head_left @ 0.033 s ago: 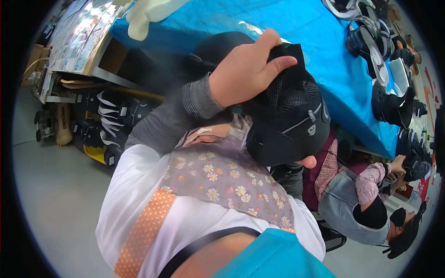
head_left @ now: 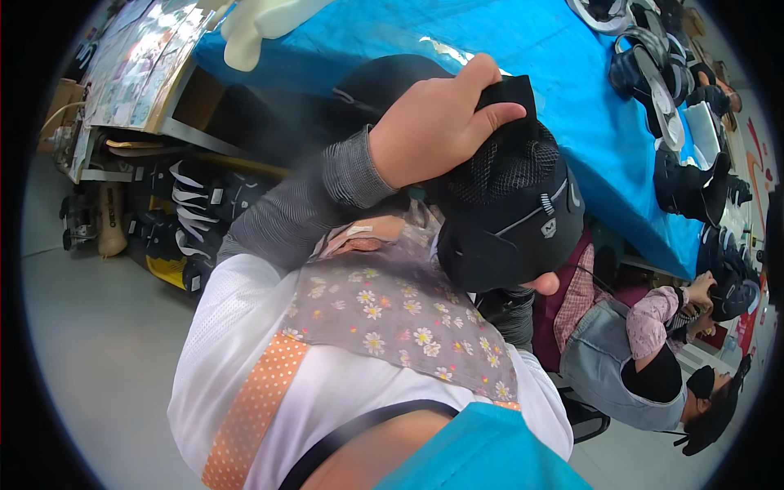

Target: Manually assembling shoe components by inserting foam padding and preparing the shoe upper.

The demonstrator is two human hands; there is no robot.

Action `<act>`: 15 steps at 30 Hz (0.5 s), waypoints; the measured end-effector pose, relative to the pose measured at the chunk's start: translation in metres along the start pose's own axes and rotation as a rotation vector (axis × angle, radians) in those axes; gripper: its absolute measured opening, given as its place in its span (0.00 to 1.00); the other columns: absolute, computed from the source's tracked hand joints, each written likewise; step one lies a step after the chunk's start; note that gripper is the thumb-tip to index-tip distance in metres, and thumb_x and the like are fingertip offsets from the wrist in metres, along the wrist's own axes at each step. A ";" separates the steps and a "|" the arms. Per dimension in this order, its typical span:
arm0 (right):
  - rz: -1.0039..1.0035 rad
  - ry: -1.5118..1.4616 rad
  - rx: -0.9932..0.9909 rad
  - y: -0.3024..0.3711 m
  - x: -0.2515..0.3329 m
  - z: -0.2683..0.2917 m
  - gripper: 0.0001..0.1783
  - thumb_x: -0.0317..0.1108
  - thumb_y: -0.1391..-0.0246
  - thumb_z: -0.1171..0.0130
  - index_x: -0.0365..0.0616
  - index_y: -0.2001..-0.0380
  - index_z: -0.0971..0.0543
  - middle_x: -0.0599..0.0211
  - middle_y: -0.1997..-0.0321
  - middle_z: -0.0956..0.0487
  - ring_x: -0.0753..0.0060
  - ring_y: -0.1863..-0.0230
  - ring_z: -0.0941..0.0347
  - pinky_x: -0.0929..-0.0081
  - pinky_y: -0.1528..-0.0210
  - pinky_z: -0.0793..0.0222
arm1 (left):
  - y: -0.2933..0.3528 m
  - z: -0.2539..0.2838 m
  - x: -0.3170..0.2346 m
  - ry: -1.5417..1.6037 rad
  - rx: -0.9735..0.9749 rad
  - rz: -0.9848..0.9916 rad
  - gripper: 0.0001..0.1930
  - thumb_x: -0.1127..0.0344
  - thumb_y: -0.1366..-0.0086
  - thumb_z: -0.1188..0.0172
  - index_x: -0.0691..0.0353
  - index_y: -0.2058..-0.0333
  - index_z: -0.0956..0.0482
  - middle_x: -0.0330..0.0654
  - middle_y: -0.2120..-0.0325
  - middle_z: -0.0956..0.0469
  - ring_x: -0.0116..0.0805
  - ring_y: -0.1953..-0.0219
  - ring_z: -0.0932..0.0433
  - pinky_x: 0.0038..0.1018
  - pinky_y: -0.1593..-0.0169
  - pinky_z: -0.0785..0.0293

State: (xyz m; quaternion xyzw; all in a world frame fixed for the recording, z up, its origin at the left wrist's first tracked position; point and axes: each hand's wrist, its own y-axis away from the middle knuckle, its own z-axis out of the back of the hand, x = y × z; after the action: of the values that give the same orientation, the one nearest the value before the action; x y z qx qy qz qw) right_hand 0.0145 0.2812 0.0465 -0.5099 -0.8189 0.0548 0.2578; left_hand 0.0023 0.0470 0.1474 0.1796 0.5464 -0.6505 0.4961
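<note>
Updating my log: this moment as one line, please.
left hand: gripping black flap of black mesh fabric item | right hand: mostly hidden, showing at item's lower edge | blue-covered table: beyond

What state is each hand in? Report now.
Left hand: closed, pinching the top of the black mesh piece.
Right hand: mostly hidden behind it; whether closed cannot be told.

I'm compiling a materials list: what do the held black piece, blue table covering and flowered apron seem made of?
Black piece: matte; its open mesh looks synthetic, while the smoother part could be fabric or synthetic leather.
Blue table covering: likely plastic sheeting, given its glossy highlights.
Flowered apron: probably thin printed cloth, matte and softly draped.
</note>
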 end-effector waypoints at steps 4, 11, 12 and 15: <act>-0.011 -0.016 -0.007 0.000 -0.001 0.002 0.46 0.42 0.61 0.44 0.34 0.37 0.42 0.46 0.37 0.36 0.48 0.40 0.36 0.54 0.39 0.39 | -0.005 -0.008 0.000 -0.127 0.044 0.005 0.16 0.56 0.36 0.41 0.62 0.60 0.33 0.55 0.80 0.27 0.59 0.74 0.26 0.38 0.74 0.31; -0.040 -0.032 -0.001 0.000 -0.006 0.002 0.45 0.40 0.62 0.44 0.33 0.38 0.41 0.46 0.38 0.35 0.49 0.41 0.34 0.55 0.40 0.38 | 0.001 -0.009 0.030 -0.239 -0.101 0.011 0.16 0.55 0.37 0.41 0.61 0.63 0.31 0.52 0.78 0.25 0.56 0.73 0.24 0.39 0.73 0.31; -0.046 -0.040 0.002 -0.001 -0.008 0.005 0.45 0.40 0.62 0.44 0.33 0.38 0.41 0.47 0.38 0.34 0.49 0.42 0.33 0.55 0.40 0.37 | 0.003 -0.009 0.030 -0.249 -0.101 0.012 0.16 0.55 0.37 0.41 0.61 0.63 0.31 0.52 0.78 0.25 0.56 0.73 0.24 0.39 0.73 0.31; -0.045 -0.008 -0.010 -0.001 -0.010 -0.003 0.44 0.39 0.62 0.44 0.32 0.39 0.41 0.47 0.39 0.34 0.49 0.42 0.33 0.56 0.40 0.37 | 0.006 -0.009 0.027 -0.198 -0.085 -0.001 0.16 0.54 0.36 0.42 0.61 0.62 0.31 0.52 0.79 0.25 0.56 0.73 0.24 0.39 0.74 0.31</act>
State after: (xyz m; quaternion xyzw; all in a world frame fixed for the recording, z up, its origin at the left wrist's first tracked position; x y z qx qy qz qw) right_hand 0.0192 0.2714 0.0454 -0.4922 -0.8316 0.0469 0.2529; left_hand -0.0073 0.0435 0.1208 0.0929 0.5219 -0.6416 0.5544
